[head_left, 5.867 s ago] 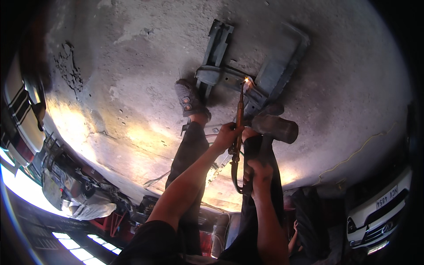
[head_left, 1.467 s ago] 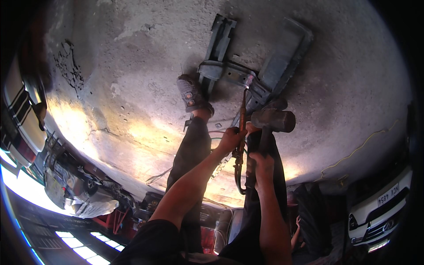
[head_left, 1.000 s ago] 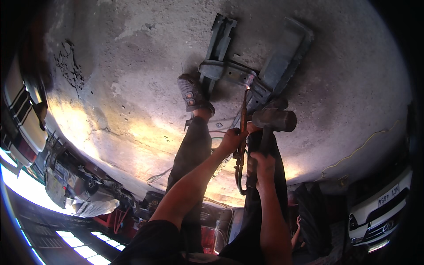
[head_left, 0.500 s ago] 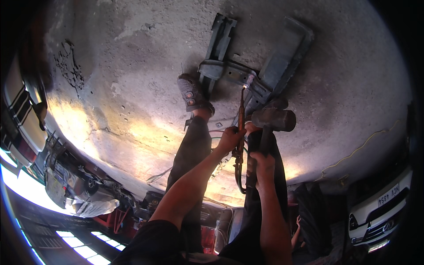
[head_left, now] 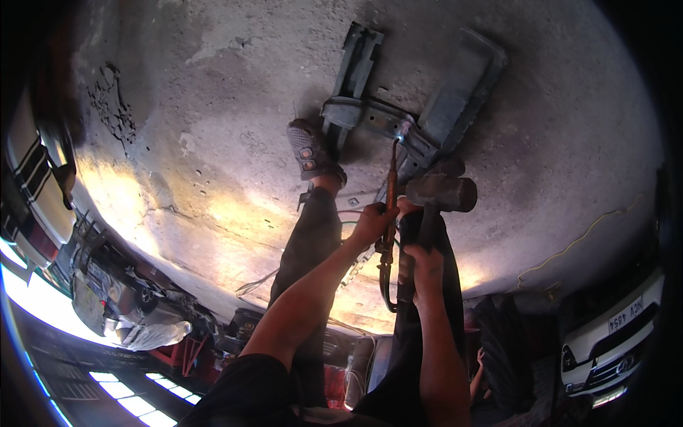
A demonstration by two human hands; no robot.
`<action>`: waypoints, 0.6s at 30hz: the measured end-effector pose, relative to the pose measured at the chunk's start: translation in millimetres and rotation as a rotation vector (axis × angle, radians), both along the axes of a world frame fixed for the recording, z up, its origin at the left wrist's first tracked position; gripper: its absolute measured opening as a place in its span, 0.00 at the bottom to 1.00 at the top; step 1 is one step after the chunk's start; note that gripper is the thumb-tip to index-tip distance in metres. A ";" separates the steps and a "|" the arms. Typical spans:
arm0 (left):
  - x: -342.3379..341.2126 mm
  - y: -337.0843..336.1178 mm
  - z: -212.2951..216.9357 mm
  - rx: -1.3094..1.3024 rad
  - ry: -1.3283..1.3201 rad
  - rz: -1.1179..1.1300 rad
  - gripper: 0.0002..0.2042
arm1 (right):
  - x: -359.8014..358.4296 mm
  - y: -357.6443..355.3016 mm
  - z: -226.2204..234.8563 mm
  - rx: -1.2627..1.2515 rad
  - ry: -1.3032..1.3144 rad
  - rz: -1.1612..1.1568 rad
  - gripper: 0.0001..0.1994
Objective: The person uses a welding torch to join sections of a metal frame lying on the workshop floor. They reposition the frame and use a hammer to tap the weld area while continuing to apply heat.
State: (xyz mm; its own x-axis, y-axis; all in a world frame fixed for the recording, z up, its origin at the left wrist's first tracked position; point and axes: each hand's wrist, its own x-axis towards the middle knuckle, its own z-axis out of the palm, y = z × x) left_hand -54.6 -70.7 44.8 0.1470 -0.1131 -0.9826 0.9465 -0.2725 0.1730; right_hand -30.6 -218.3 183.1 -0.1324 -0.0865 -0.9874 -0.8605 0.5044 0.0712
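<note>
My left hand (head_left: 374, 221) is closed round a gas torch (head_left: 391, 186), a copper-coloured tube with a bent, narrow tip and a hose at its lower end. A small bright flame shows where the tip meets a grey metal bracket (head_left: 383, 119) lying on the floor. In my right hand (head_left: 425, 269) is the handle of a sledgehammer (head_left: 442, 193), its thick dark head held over my right foot. One long bracket arm (head_left: 356, 60) reaches away on the left, and a wide flat metal plate (head_left: 459, 92) lies on the right. Near the left arm rests my left shoe (head_left: 307, 149).
Rough concrete floor (head_left: 213, 92) spreads around the metal parts. Hoses (head_left: 260, 281) trail behind my legs. A yellow cord (head_left: 576, 242) lies at the right. Behind are a white vehicle (head_left: 619, 334), another person's arm (head_left: 477, 373) and a vehicle at the left (head_left: 39, 181).
The torch tip has shifted slightly to the right and up along the bracket, and its flame glows bluer. The sledgehammer has barely moved.
</note>
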 end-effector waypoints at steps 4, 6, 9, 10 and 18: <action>0.5 -0.6 0.4 0.005 0.010 -0.050 0.22 | -0.2 -0.6 -0.9 0.008 0.008 0.001 0.05; -0.3 -0.9 0.6 -0.002 0.002 -0.049 0.23 | -1.2 -0.8 -1.4 0.014 0.003 0.002 0.05; 2.7 -2.5 3.2 -0.022 0.005 -0.057 0.20 | -1.2 -1.0 -1.0 0.015 0.009 -0.001 0.05; 2.1 -2.1 3.0 -0.028 0.007 -0.060 0.19 | -0.6 -0.6 -0.6 0.016 0.011 -0.002 0.05; -2.3 2.2 -7.2 -0.022 -0.011 -0.031 0.23 | -1.7 0.1 -0.5 0.013 0.013 0.011 0.06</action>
